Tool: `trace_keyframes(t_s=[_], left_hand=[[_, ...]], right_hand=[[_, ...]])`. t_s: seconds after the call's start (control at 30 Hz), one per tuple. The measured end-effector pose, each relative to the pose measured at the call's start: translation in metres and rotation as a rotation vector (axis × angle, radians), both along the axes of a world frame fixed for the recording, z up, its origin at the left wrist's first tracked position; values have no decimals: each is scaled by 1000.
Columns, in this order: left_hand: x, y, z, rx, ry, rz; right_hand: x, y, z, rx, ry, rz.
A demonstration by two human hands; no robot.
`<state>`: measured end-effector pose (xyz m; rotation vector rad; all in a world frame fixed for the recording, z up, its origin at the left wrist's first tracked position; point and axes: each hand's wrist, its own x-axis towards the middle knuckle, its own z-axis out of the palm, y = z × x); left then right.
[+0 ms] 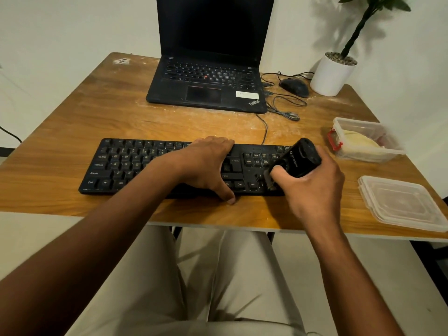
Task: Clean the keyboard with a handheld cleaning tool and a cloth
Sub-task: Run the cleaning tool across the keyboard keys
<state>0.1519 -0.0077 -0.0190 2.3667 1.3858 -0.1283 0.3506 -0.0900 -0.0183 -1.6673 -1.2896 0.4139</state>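
A black keyboard [135,163] lies across the near part of the wooden table [121,112]. My left hand [206,163] rests flat on its middle keys, fingers reaching the far edge and the thumb hanging over the near edge. My right hand [312,185] grips a black handheld cleaning tool [299,158], tilted, with its brush end down on the arrow keys at the keyboard's right end. A yellowish cloth [358,141] lies inside a clear plastic box [363,132] to the right.
An open black laptop [206,86] stands behind the keyboard. A mouse [294,87] with tangled cables and a white plant pot [332,73] sit at the back right. A clear lid [402,202] lies near the right front edge.
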Motion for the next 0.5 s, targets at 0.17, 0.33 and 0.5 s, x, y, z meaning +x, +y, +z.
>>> trace_keyframes(t_s=[0.17,0.33,0.5], left_hand=[[1,0,0,6,-3,-3],[0,3,-2,20,-3,-14],[-1,3,-4,19,-8,-7]], right_hand=[[-20,-1,-10,-31,30,82],[7,-3,-3,-56,-30,-5],[-6,0,1,9,22,24]])
